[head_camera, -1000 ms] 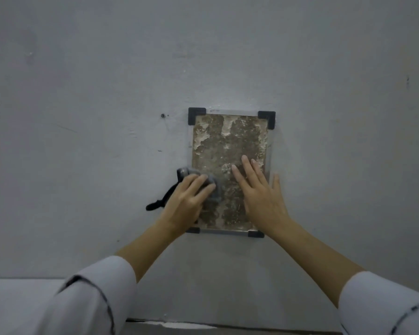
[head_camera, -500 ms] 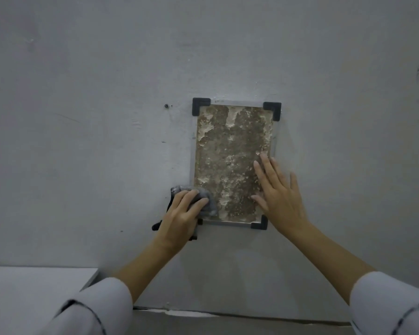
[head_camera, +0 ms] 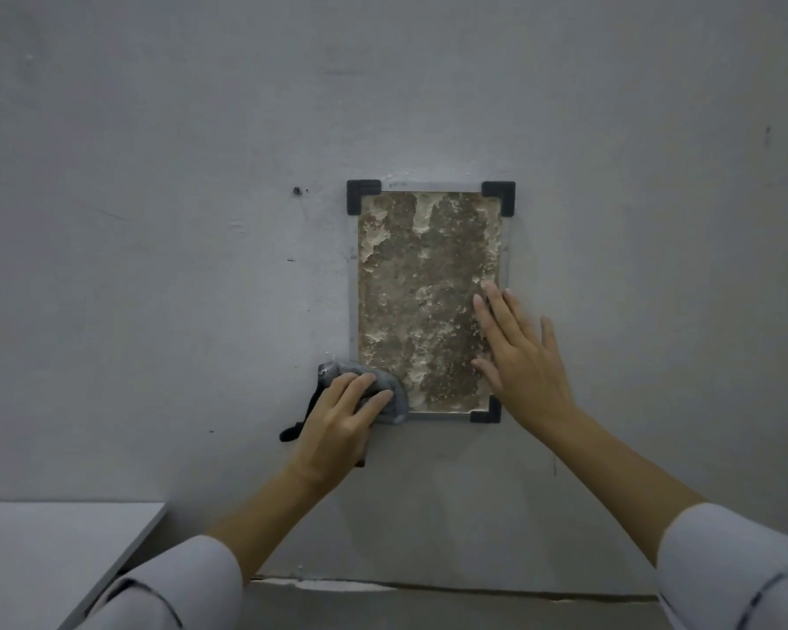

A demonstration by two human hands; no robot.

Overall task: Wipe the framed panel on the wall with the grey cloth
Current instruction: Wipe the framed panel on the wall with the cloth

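**wipe_noob:** what's the left hand doing here? looks cramped to me.

**panelguy:** nah it's fine; fingers are curled down over the grey cloth, bunching it into a wad and pressing it flat to the wall; the wad sits on the bottom-left corner of the framed panel, so about 7 o'clock off the panel's middle; a dark strip of the cloth dangles out past the thumb side toward 8 o'clock; my guess is the bunching gives a firmer pad to push with than a loose sheet would.

**wipe_noob:** and the right hand? it's not holding anything.

**panelguy:** right, it's empty; fingers stretched out and slightly spread, palm laid flat on the panel's lower right edge, around 4 o'clock from the middle; fingertips reach onto the mottled brown surface, heel of the palm hangs off onto the wall; I'd say it's bracing the frame so it doesn't swing or shift while the other hand scrubs.

**wipe_noob:** how much is left?

**panelguy:** can't judge clean vs dirty; the face is blotchy all over; the cloth only covers that one corner, so I'd figure the upper half up to the black corner brackets still wants a pass; a white table edge sits way down at 8 o'clock, nothing to do with it.
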